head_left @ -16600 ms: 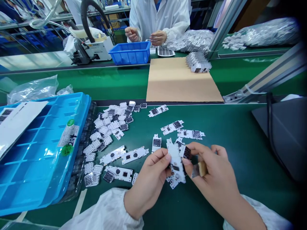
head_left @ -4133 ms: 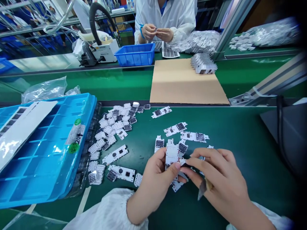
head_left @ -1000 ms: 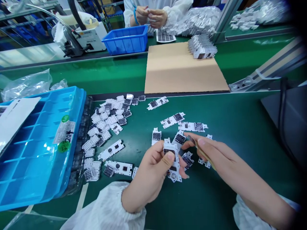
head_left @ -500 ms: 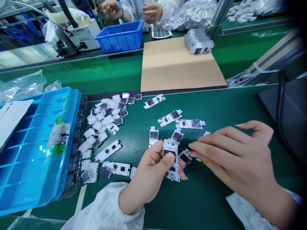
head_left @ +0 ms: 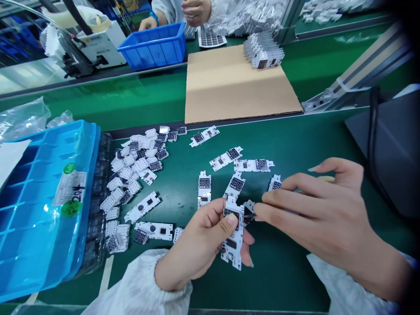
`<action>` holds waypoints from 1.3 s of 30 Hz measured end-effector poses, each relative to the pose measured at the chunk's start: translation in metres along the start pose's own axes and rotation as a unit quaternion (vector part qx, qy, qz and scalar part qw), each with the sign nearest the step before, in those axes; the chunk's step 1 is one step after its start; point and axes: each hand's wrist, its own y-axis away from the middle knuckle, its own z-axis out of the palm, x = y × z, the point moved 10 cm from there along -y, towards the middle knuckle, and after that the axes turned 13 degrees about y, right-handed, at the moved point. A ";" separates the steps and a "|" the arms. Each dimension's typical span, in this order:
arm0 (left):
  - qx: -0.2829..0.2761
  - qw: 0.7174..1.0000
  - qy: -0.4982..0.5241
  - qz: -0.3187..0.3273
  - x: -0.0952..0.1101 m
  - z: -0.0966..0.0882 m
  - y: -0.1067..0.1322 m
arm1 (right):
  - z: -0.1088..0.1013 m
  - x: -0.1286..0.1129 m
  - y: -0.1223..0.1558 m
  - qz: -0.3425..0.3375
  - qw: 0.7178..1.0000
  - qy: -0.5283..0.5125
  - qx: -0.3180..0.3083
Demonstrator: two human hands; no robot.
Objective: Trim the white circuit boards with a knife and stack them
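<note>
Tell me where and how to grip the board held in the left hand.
Probably pinch the lower end of the board, coming from the person's side: that end juts out below the thumb of the left hand, while fingertips crowd its right edge.

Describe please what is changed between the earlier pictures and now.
The board in the left hand now shows its component side; a plain white side faced up before. The right hand has moved away to the right. Of three long boards beside the pile of small displays, one is gone. Unchanged: the stack of boards on the cardboard and the blue tray.
</note>
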 end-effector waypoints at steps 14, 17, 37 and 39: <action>0.038 0.995 -0.096 0.003 -0.005 -0.009 -0.001 | 0.020 0.005 0.003 0.051 0.993 -0.085 -0.072; 0.042 0.993 -0.105 0.033 0.002 -0.009 0.000 | 0.019 0.006 0.000 0.070 0.993 -0.073 -0.066; 0.080 0.983 -0.125 0.108 0.020 -0.015 0.001 | 0.044 0.034 0.019 0.287 0.914 -0.273 -0.083; 0.082 0.970 -0.184 0.134 0.023 -0.014 0.001 | 0.054 0.026 0.020 0.286 0.899 -0.306 -0.127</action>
